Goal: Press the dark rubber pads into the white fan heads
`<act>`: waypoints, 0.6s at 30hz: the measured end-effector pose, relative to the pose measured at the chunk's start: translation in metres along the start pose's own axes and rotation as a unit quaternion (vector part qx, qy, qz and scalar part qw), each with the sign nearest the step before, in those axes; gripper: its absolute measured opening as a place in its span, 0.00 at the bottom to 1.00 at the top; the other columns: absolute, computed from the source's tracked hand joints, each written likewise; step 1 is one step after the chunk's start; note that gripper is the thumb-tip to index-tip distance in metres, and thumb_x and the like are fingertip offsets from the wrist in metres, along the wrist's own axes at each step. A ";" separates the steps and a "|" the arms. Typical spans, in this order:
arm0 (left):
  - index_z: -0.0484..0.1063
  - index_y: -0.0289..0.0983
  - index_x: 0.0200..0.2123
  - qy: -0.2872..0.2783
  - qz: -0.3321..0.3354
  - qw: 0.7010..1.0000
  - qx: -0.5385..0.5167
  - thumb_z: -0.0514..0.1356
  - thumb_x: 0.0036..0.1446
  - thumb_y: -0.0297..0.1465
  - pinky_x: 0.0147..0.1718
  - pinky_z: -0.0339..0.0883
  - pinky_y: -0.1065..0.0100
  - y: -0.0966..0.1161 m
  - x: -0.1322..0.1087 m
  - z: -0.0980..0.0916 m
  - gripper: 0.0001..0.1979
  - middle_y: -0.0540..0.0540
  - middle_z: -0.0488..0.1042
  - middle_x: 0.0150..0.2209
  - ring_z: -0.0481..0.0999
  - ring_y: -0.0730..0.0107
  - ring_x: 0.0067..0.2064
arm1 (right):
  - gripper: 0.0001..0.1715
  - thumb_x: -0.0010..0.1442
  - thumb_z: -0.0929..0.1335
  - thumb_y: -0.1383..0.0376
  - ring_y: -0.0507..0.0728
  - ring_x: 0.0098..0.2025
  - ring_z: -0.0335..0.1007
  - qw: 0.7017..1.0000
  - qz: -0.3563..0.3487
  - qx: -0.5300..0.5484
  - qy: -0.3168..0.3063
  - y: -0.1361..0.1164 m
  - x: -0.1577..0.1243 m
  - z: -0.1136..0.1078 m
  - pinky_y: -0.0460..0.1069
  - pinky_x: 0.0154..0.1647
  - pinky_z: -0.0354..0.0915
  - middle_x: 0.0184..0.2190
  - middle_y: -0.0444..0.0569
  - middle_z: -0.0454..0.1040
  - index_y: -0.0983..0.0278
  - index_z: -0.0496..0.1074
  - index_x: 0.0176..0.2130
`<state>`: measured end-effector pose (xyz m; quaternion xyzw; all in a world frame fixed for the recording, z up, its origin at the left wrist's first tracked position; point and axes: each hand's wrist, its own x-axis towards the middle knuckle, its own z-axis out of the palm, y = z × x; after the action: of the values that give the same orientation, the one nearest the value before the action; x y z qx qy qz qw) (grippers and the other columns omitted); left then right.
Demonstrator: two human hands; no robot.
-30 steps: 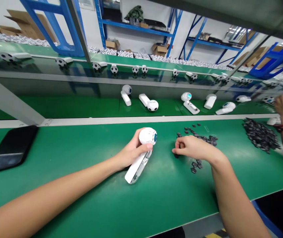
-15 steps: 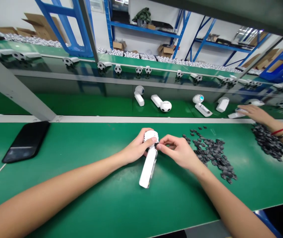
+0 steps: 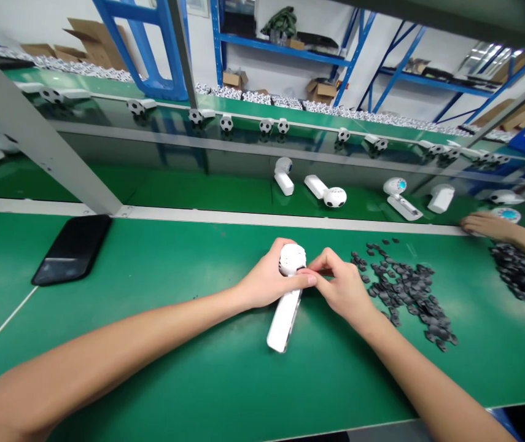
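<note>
Green counter (image 3: 161, 362) surface, work held above it: left hand (image 3: 266, 279) gripped the round head (image 3: 292, 259) of a white handheld device (image 3: 284, 320), handle angled toward the person. Right hand (image 3: 342, 288) had fingers (image 3: 322, 264) pinched closed against the head, any held item unresolved. Small black pieces (image 3: 409, 294) lay scattered just beside.

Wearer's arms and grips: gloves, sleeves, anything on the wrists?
No gloves on the left grip or right grip. The left forearm and right forearm are bare, with no sleeves, cables, watch, bands or rings in view.
</note>
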<state>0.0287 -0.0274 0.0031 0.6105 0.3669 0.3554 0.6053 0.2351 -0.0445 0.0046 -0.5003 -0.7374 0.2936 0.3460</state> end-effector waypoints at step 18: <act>0.69 0.39 0.53 -0.051 -0.034 0.997 -0.036 0.71 0.58 0.43 0.40 0.70 0.63 0.003 0.003 -0.013 0.25 0.44 0.77 0.46 0.77 0.60 0.44 | 0.13 0.68 0.69 0.52 0.57 0.32 0.72 0.934 0.184 -0.155 -0.264 0.005 0.001 -0.107 0.49 0.32 0.63 0.29 0.43 0.77 0.57 0.75 0.41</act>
<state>0.0191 -0.0190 0.0061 0.5930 0.3428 0.3159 0.6566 0.3236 -0.0328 0.0645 -0.5787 -0.7338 0.3558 -0.0030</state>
